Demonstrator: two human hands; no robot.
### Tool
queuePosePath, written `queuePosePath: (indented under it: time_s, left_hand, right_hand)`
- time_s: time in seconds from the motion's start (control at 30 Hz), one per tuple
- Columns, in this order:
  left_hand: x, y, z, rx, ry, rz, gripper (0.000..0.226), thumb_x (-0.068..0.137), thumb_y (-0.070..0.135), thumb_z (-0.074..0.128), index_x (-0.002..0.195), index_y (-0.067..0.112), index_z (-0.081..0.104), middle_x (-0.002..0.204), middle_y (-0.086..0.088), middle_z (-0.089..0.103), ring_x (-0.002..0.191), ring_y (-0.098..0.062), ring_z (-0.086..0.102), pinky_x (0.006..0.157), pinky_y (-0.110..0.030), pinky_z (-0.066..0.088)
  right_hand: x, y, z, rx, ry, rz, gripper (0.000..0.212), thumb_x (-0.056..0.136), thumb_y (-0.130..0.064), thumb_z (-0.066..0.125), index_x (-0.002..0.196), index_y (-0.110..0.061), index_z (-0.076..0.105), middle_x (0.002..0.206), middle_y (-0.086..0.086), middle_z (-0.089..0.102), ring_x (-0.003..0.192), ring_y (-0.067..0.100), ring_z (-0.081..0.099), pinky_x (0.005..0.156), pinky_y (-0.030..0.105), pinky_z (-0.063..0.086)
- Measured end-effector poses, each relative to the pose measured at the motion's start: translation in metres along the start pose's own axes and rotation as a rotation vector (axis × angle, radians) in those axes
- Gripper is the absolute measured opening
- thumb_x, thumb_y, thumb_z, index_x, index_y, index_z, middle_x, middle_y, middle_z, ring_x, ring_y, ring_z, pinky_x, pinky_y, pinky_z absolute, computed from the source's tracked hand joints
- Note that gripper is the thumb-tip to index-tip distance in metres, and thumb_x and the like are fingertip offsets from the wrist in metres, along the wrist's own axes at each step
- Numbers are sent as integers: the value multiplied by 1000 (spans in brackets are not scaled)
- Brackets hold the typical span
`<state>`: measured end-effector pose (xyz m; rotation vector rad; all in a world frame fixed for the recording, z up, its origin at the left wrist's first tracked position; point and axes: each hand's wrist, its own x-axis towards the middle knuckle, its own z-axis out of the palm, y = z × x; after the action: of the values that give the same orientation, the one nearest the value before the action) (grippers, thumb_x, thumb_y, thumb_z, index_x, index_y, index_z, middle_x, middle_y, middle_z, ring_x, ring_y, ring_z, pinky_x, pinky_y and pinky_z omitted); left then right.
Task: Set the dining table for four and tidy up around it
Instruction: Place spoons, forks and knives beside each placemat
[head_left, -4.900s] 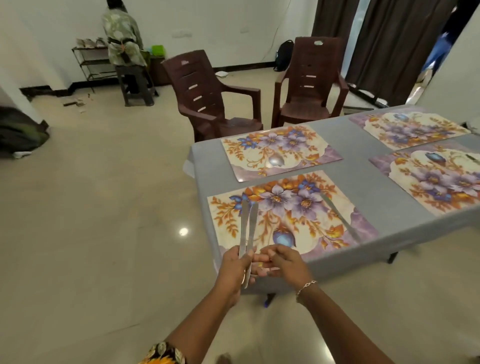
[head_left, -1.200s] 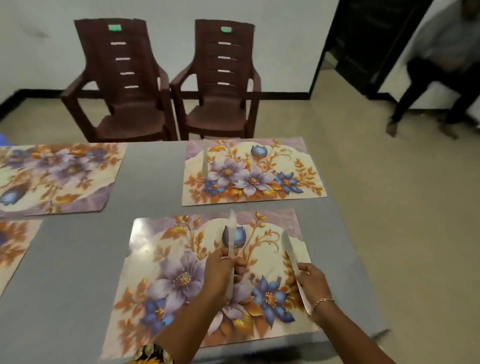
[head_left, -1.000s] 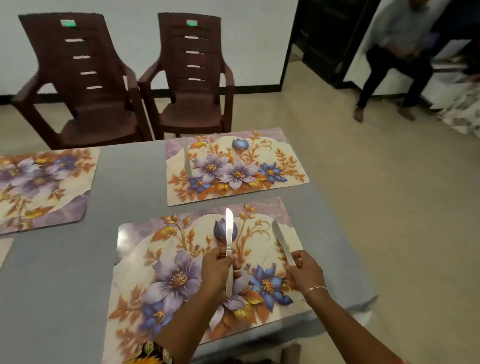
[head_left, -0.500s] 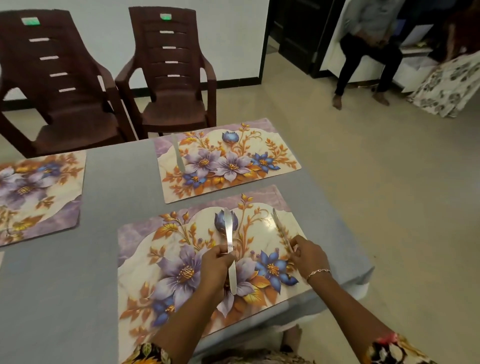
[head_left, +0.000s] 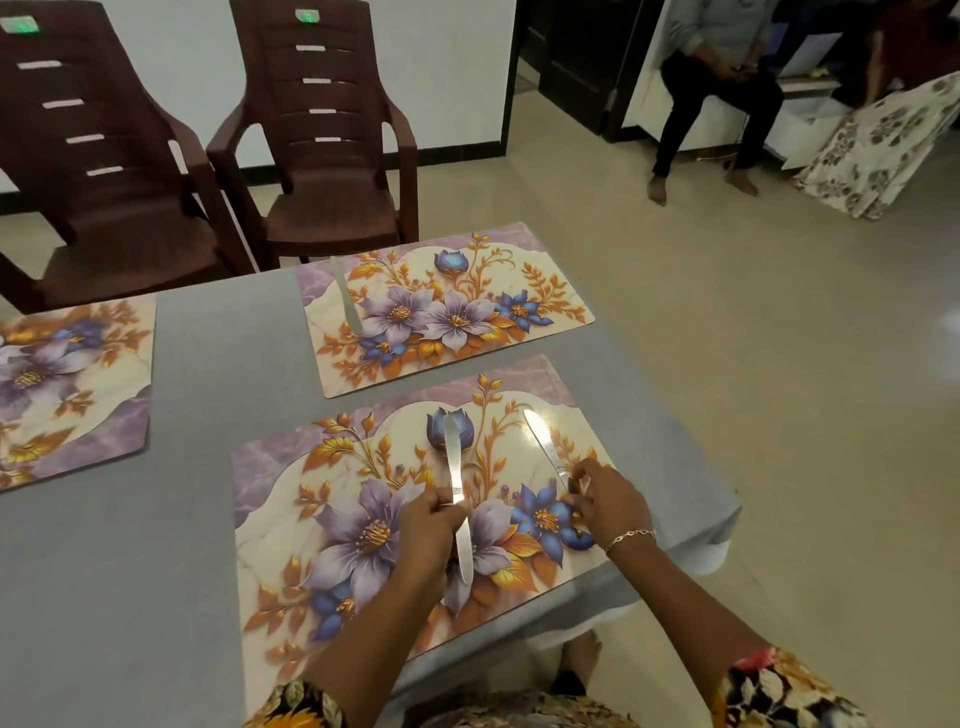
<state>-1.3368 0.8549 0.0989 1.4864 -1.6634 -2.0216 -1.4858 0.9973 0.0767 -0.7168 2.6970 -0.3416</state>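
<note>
Right now the step in hand looks like laying cutlery at the nearest setting. Over the middle of the near placemat (head_left: 322, 519) the left hand (head_left: 428, 525) grips a table knife (head_left: 453, 467) by its handle, blade pointing to twelve o'clock, apparently lifted off the mat. At two o'clock on the same mat the right hand (head_left: 610, 501) pinches the handle end of a second knife (head_left: 540, 439), which lies flat near the mat's right edge. Beyond, at twelve o'clock on the grey table (head_left: 197, 467), the far placemat (head_left: 467, 312) carries a third knife (head_left: 345, 299) along its left side. At ten o'clock the left placemat (head_left: 67, 384) shows no knife. Next, I judge, the held knife needs carrying to a mat without one.
</note>
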Motion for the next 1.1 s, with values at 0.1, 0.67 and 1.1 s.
queuePosePath:
  time_s: [0.1,0.67,1.1]
  left_hand:
    - [-4,-1,-1,-82,-55,9,10,90,1,54,97,4,61,93,-13,64,80,-25,59,75,-36,50]
    - [-68,-16,-39,-275,67,27,14,88,2,58,76,5,64,64,-5,61,58,-17,56,51,-23,46]
    - [-154,-63,-189,-432,475,-7,27,99,12,42,84,8,65,56,-4,44,42,-10,35,36,-16,27]
  right_hand:
    - [-2,1,2,27,8,21,25,92,-27,54,114,-13,54,110,7,63,97,23,61,86,27,47]
    - [-51,-77,-10,1052,-314,130,17,89,4,50,77,-7,55,56,7,53,35,8,44,34,14,32]
    - [-160,-250,67,983,-1089,-150,16,91,-2,51,89,-5,66,61,4,53,49,11,43,46,19,33]
